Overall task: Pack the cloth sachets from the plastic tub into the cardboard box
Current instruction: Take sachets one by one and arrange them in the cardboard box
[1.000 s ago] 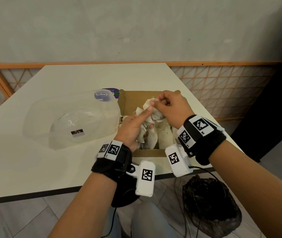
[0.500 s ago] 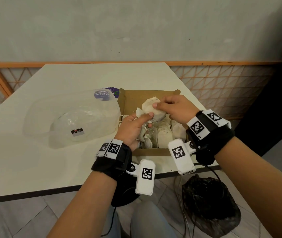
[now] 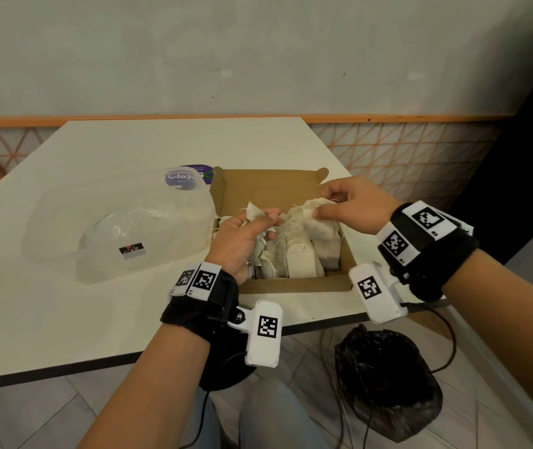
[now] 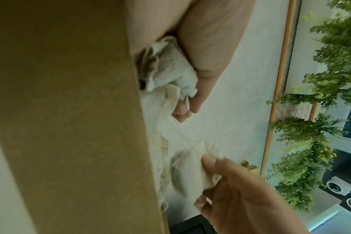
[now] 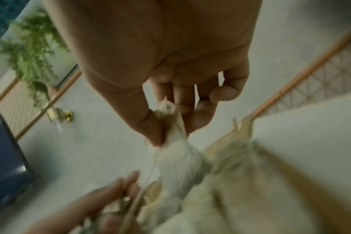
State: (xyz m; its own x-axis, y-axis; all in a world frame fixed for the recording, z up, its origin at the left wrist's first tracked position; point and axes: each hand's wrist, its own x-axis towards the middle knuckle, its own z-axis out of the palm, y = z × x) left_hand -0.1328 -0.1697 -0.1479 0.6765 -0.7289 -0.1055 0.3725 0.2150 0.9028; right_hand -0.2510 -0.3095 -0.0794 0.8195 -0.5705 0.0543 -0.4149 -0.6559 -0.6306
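Observation:
The open cardboard box (image 3: 291,285) stands near the table's front edge, with several cream cloth sachets (image 3: 301,260) lying in it. My left hand (image 3: 242,236) is over the box's left side and grips a bunch of sachets (image 4: 168,66) in its curled fingers. My right hand (image 3: 352,209) hovers over the box's right side and pinches the gathered top of one sachet (image 5: 176,152) between thumb and fingers. Thin strings run between the two bunches. Left of the box sits the clear plastic tub (image 3: 119,228), with no sachets visible inside.
A purple round label (image 3: 194,176) shows behind the tub. The white table (image 3: 64,303) ends just before my wrists. Below its edge on the floor sit a black plastic bag (image 3: 385,380) and loose cables. An orange lattice railing (image 3: 404,147) runs behind the table.
My hands, close together a second ago, have drawn apart over the box: the right moved to the right with its sachet, and the left stayed low on the left with its bunch.

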